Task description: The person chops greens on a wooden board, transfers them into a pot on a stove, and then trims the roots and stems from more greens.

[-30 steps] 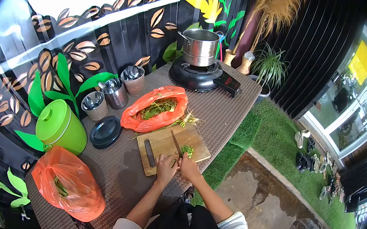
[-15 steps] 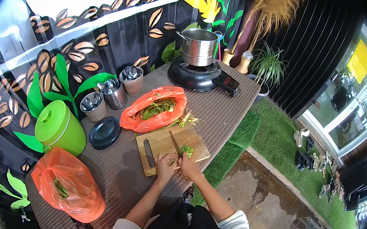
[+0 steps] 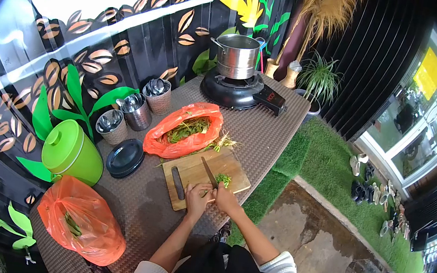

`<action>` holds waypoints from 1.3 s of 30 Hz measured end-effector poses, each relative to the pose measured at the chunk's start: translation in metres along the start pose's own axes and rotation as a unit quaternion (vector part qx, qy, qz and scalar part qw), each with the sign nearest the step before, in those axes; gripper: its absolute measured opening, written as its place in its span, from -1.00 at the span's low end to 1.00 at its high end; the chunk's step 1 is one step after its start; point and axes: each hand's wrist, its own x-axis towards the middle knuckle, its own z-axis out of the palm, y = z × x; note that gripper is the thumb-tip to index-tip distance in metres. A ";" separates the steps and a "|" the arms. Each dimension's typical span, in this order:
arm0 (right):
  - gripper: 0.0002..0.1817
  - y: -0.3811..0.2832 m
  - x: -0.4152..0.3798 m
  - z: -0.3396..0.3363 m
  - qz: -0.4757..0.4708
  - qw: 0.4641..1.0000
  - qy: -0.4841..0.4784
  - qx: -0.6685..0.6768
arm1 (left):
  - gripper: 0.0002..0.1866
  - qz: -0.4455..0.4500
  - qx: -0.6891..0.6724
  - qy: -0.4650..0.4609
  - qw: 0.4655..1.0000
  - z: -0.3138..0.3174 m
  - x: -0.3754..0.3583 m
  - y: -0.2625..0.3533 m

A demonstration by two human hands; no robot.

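Observation:
A wooden cutting board [image 3: 188, 168] with a slot handle lies near the table's front edge. Over its front part, my right hand [image 3: 227, 201] is closed around a knife [image 3: 207, 169], the blade pointing away across the board. My left hand [image 3: 196, 201] is beside it, fingers curled around a few green stems [image 3: 204, 193] that are mostly hidden. Chopped greens [image 3: 223, 179] sit in a small heap just right of the blade. Behind the board, an open orange plastic bag [image 3: 156, 143] holds leafy greens [image 3: 189, 129], and pale rooted stalks [image 3: 224, 141] lie alongside.
A steel pot [image 3: 237, 58] stands on a black portable stove [image 3: 228, 97] at the far end. Along the wall are cutlery cups [image 3: 136, 112], dark stacked plates [image 3: 124, 159] and a green lidded container [image 3: 79, 155]. Another orange bag [image 3: 84, 223] is at front left.

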 end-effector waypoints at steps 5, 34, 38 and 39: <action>-0.62 -0.010 -0.028 0.005 0.015 1.000 0.018 -0.007 | -0.86 -0.047 -0.025 -0.011 0.999 -0.003 -0.001 0.002; -0.62 0.005 -0.016 -0.004 -0.001 1.000 0.000 -0.002 | -0.86 -0.006 -0.029 -0.011 1.000 0.004 -0.002 -0.008; -0.62 -0.007 -0.026 -0.005 0.021 0.999 0.002 0.039 | -0.86 -0.072 -0.056 -0.013 0.996 -0.002 0.002 0.003; -0.62 -0.011 -0.030 -0.002 0.031 0.999 0.018 0.029 | -0.86 -0.072 -0.055 -0.014 0.996 -0.002 0.003 0.001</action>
